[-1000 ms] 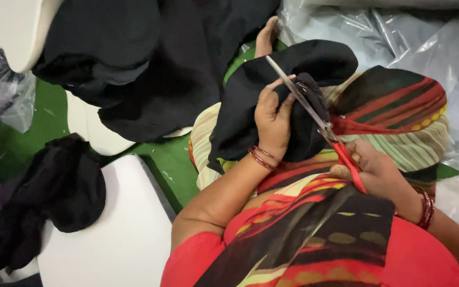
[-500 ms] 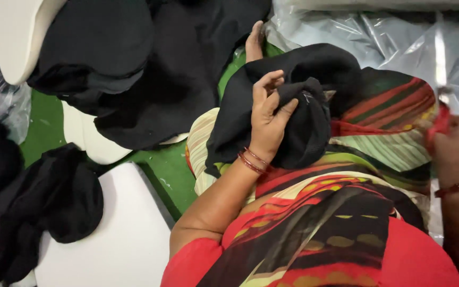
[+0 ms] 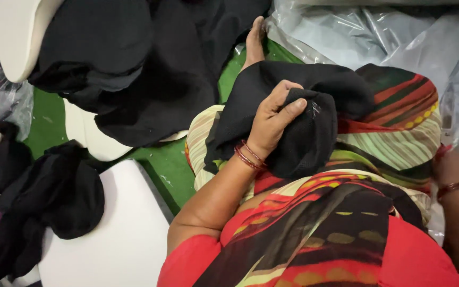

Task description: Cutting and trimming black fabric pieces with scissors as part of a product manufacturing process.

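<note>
My left hand (image 3: pixel 274 119) grips a bunched piece of black knit fabric (image 3: pixel 314 143) that lies over my raised knee, thumb on top of a fold. My right hand (image 3: pixel 455 167) is low at the right edge, beside the knee, and mostly hidden by my striped garment. A sliver of red scissors handle (image 3: pixel 443 151) shows at its fingers; the blades are out of sight. My bare foot (image 3: pixel 253 40) pokes out beyond the fabric.
A heap of black cloth (image 3: pixel 150 69) covers white moulded foam pieces (image 3: pixel 118 234) on the green floor (image 3: pixel 160 165). More black pieces (image 3: pixel 54 196) lie at the left. Crinkled clear plastic sheeting (image 3: pixel 357 37) fills the upper right.
My right hand, with the scissors, has swung away from the black fabric and dropped down to the right of my knee. My left hand keeps its grip on the fabric.
</note>
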